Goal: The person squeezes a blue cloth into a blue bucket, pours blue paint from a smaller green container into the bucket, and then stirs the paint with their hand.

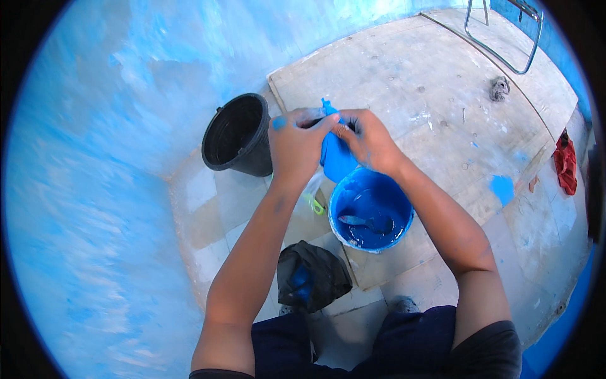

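- Both hands — left hand (295, 144) and right hand (366, 140) — had fingers clamped on a blue bag (336, 159).
- The bag hung just above the blue paint bucket (371, 210).
- A black bucket (238, 134) lay left.

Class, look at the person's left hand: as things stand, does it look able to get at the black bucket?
Probably yes. The black bucket stands open just left of the left hand, nothing between them. But that hand and the right hand both grip a blue pouch, so it must let go first.
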{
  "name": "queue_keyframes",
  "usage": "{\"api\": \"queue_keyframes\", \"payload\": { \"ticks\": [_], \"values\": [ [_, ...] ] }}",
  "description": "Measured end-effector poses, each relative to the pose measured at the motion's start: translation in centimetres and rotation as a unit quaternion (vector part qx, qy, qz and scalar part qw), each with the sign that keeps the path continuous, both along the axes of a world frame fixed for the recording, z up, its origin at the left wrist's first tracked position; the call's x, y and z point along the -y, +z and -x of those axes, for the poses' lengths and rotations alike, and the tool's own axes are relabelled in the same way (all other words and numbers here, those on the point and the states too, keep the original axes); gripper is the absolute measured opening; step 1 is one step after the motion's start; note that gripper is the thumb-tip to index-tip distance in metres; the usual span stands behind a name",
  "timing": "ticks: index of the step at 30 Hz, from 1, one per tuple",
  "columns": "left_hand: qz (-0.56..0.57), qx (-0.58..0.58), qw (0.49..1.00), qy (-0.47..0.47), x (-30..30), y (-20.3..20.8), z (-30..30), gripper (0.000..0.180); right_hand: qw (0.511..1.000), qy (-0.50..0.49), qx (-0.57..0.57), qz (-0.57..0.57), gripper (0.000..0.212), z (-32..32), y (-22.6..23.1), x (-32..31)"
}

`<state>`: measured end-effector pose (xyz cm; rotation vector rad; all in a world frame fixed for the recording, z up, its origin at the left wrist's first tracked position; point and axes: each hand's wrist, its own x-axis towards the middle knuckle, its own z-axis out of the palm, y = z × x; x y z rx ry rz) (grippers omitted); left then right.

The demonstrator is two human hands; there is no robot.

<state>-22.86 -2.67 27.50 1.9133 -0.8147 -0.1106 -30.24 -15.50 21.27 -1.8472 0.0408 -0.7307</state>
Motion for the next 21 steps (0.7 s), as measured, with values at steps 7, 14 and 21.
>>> {"api": "queue_keyframes", "payload": {
  "ticks": [7,14,21],
  "values": [
    [-0.083,0.029,0.996,-0.029,-2.8,0.1,-1.3,0.029,0.979,-0.028,0.037,-0.200,0.030,0.8,0.3,1.5],
    [-0.173,0.031,0.978,-0.114,-5.1,-1.0,-1.8,0.034,0.989,-0.085,0.064,-0.100,0.030,6.1,4.2,7.4],
    [-0.201,-0.015,0.956,-0.214,-3.7,-3.6,-2.4,0.038,0.951,-0.256,-0.120,0.127,0.041,14.9,4.3,6.3]
  ]
}}
